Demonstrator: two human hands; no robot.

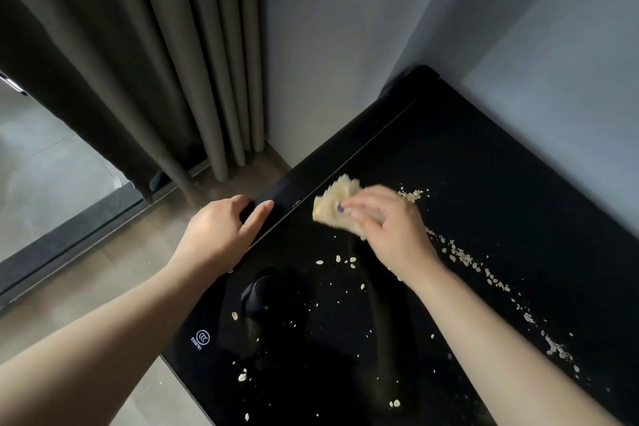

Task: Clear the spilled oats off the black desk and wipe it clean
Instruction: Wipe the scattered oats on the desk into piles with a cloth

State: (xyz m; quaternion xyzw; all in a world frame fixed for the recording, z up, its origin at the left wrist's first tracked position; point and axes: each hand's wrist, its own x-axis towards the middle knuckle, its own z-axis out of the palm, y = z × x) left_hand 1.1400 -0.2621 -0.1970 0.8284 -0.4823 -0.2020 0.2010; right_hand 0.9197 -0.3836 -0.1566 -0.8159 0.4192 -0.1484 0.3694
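The glossy black desk (484,183) runs from the wall corner down to the lower right. Pale oats (463,258) lie scattered over it, in a loose line along the right side, with a small heap (411,195) just past my fingers and single flakes near the front. My right hand (390,221) presses a crumpled yellow cloth (333,206) flat on the desk near its left edge; the hand is blurred. My left hand (221,228) grips the desk's left edge, thumb on top.
A dark grey curtain (155,62) hangs at the left, beside a grey wall (345,45). Tiled floor (103,287) lies below the desk's left edge. A white round logo (203,336) is printed near the front left corner.
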